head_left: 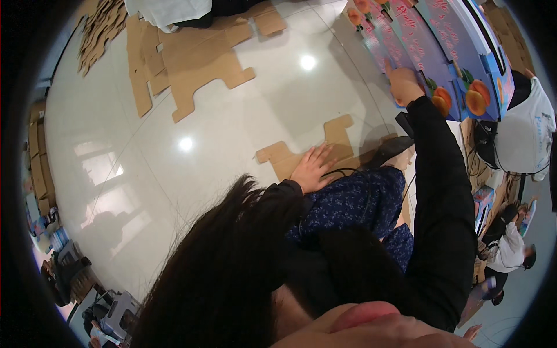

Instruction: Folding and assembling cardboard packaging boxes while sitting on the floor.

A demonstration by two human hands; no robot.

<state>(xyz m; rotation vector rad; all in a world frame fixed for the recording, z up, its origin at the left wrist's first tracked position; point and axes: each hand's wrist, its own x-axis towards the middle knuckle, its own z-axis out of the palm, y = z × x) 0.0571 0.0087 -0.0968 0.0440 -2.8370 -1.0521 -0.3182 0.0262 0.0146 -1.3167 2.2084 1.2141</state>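
— Two hands, two jobs? What is each doing?

— Your left hand (311,168) lies flat, fingers spread, gripping nothing, pressing the cardboard sheet (325,148) to the glossy floor (232,127), likely so it stays put. Your right hand (404,84) reaches up to the stack of blue printed boxes (429,46); I cannot tell whether it grips or merely touches.

— Why flat?

— Probably bracing your lean.

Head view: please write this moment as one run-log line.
left hand: flat on cardboard cutout | right hand: on blue printed box | floor: more cardboard
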